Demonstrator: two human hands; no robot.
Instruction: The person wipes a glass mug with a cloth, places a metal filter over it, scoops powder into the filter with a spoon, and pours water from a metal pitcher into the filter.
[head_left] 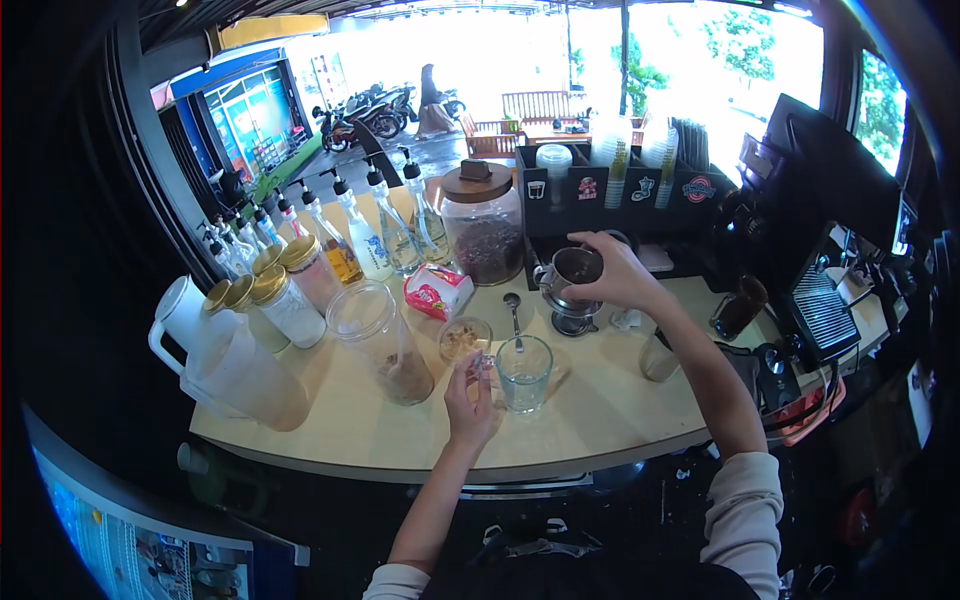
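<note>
With my left hand (472, 405) I pinch the handle of a clear glass mug (525, 378), which looks empty and is at the middle of the counter. My right hand (622, 272) curves round a small dark metal cup (577, 268) above a metal stand (573, 318). Between the two lies a spoon (515, 318). A small round container with brown bits (465, 340) sits just behind my left fingers. Left of it stands a tall clear jar (385, 345) with brown powder in its bottom.
Pump bottles (350, 232), gold-lidded jars (290, 308) and a plastic pitcher (245, 375) line the left. Behind are a wood-lidded jar (485, 235), a red-and-white packet (437, 292) and a black cup organizer (640, 205). An espresso machine (830, 230) stands right.
</note>
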